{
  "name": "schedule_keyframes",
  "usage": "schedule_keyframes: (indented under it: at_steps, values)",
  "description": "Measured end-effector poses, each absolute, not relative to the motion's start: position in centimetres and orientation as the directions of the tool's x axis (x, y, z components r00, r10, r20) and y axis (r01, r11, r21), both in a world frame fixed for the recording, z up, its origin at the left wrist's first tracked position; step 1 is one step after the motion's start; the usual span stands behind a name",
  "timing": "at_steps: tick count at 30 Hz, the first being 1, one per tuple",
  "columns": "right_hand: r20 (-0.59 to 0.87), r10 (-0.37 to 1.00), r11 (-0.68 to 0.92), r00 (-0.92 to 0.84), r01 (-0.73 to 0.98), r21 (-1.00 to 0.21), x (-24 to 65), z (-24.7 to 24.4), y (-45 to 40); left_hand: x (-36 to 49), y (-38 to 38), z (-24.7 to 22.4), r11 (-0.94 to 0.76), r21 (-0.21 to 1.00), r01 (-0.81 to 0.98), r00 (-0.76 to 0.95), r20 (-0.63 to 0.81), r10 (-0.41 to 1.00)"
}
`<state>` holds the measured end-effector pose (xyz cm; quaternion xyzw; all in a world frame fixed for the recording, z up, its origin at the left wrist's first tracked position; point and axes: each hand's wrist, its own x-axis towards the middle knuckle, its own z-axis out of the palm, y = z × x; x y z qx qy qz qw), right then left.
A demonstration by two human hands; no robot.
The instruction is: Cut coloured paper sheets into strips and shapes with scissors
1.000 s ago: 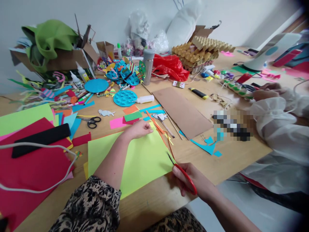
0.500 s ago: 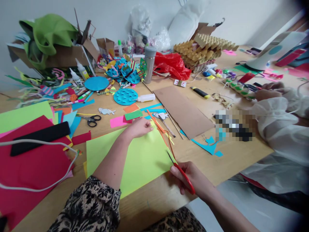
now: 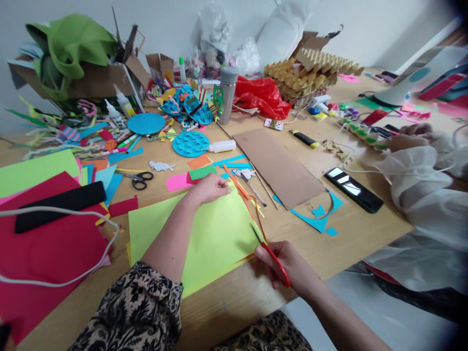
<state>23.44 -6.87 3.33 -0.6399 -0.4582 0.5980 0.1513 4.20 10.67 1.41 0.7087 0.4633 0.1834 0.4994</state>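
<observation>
A large yellow-green sheet of paper lies in front of me at the table's front edge. My left hand is at its far right corner, fingers closed in a pinch on the paper. Red-handled scissors are in my right hand, their dark blades pointing away from me along the sheet's right edge. Narrow orange and yellow strips lie just beyond that edge. A bit of orange paper shows by the sheet's near right corner.
Black scissors and red paper lie left. Brown cardboard, a cutter, blue scraps and a phone are right. Beside them, another person's hands are at work. A bottle stands behind.
My right hand and the scissors have shifted slightly left and up. More orange paper shows at the sheet's near right corner. My left hand stays at the far corner.
</observation>
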Motion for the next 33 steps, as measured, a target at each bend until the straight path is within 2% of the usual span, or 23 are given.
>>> schedule_keyframes:
  at_steps: [13,22,33]
  values:
    - [-0.603,0.787,-0.535,-0.128,0.344,-0.772,23.1,3.1,-6.6,3.8,11.0,1.0,0.068,0.937,0.344,0.511,-0.247,0.824]
    - [-0.533,0.816,-0.494,-0.226,0.209,-0.844,23.7,2.7,-6.7,3.4,11.0,1.4,0.159,0.957,0.244,0.538,-0.27,0.798]
    - [-0.53,0.819,-0.474,-0.22,0.261,-0.841,23.7,2.9,-6.6,2.4,10.7,3.2,0.208,0.952,0.223,0.61,-0.303,0.732]
